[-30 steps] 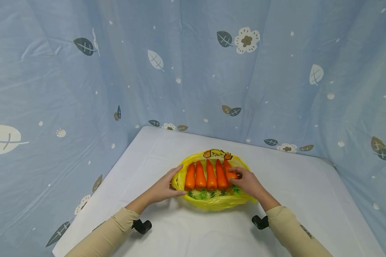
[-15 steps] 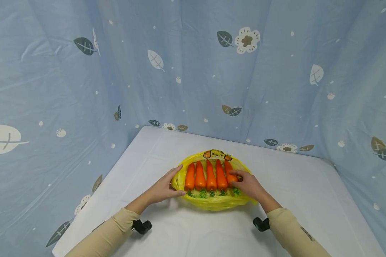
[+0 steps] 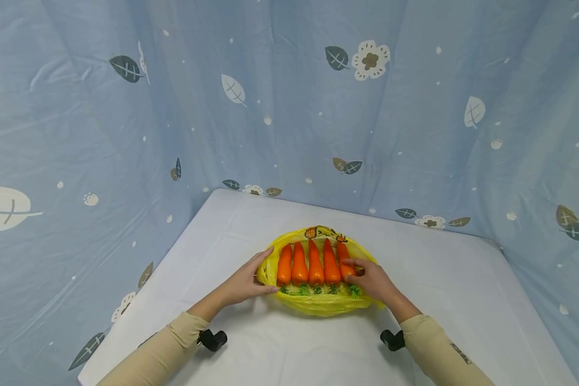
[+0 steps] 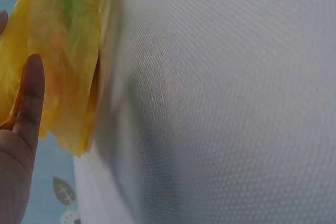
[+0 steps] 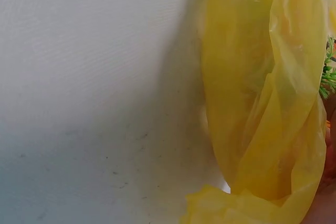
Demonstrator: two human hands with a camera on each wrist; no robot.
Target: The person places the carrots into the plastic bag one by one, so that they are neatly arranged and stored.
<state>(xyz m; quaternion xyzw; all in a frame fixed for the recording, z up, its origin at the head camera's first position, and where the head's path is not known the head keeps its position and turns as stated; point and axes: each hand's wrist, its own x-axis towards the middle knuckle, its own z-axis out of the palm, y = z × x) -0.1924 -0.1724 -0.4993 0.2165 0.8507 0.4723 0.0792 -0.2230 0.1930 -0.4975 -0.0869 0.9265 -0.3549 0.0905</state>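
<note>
A yellow plastic bag (image 3: 318, 306) lies spread wide at the middle of the table. Several orange carrots (image 3: 316, 265) are lined up in it, pointed ends away and green leafy tops toward the near side. My left hand (image 3: 241, 283) holds the bag's left end, thumb at the near side and fingers at the far side. In the left wrist view its thumb (image 4: 32, 90) lies along the plastic. With thumb and curled fingers, my right hand (image 3: 375, 280) grips the rightmost carrot (image 3: 343, 252). In the right wrist view, the bag's side (image 5: 241, 77) hides most of that hand.
The table has a white cloth (image 3: 299, 354), and a blue curtain (image 3: 289, 123) with leaves and flowers rises behind it. Black wrist mounts (image 3: 213, 340) sit beneath both forearms. A loose yellow flap (image 5: 220, 205) hangs at the bag's right end.
My right hand and the rightmost carrot have shifted slightly toward the near side. The left hand stays at the bag's left end, and the other carrots keep almost the same places.
</note>
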